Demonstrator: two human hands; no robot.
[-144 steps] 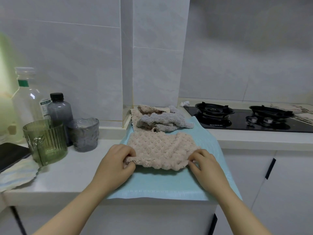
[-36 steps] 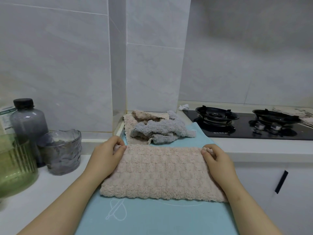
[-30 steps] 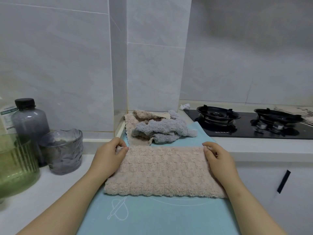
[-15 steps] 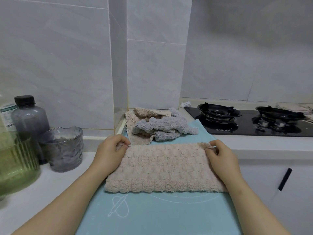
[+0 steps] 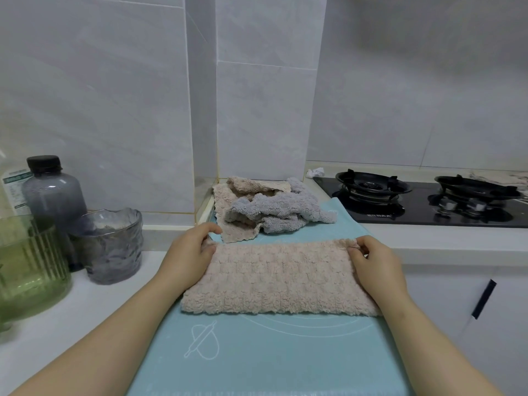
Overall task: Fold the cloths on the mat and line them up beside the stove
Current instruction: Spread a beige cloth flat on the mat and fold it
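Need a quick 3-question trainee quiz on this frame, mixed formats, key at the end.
1. True or false: the left hand and right hand each pinch a far corner of the beige cloth.
2. Which crumpled cloth lies at the far end of the mat? A) grey cloth B) green cloth C) black cloth
3. Fill in: right of the mat sits a black gas ____.

Key: 1 true; 2 A; 3 stove.
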